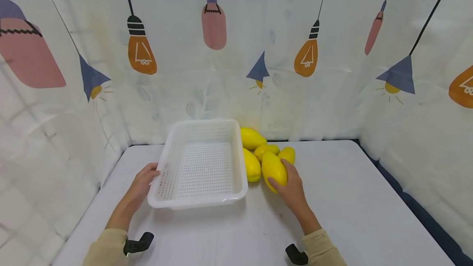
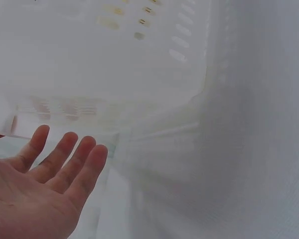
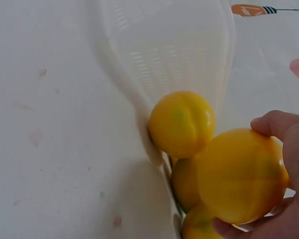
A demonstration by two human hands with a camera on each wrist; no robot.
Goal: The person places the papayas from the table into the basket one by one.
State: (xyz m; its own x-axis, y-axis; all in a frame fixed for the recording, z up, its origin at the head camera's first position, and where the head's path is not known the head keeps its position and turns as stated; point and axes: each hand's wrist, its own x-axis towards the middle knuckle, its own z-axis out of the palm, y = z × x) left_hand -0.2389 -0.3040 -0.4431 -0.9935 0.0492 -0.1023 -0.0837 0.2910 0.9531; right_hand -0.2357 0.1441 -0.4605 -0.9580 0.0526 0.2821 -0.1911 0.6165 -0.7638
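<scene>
A white perforated plastic basket (image 1: 207,167) stands left of centre on the table. At its left rim is my left hand (image 1: 142,182), thumb over the edge. The left wrist view shows this hand's fingers (image 2: 92,167) extended against the outside of the basket's wall. My right hand (image 1: 292,186) grips a smooth yellow mango-like fruit (image 1: 274,169), thumb on the near side and fingers around the far side. In the right wrist view the held fruit (image 3: 241,177) overlaps other yellow fruits (image 3: 182,124) beside the basket.
Several more yellow fruits (image 1: 252,165) cluster against the basket's right side, toward the back of the white table (image 1: 354,200). Behind them a pale curtain (image 1: 229,89) printed with lamps hangs along the back edge and both sides.
</scene>
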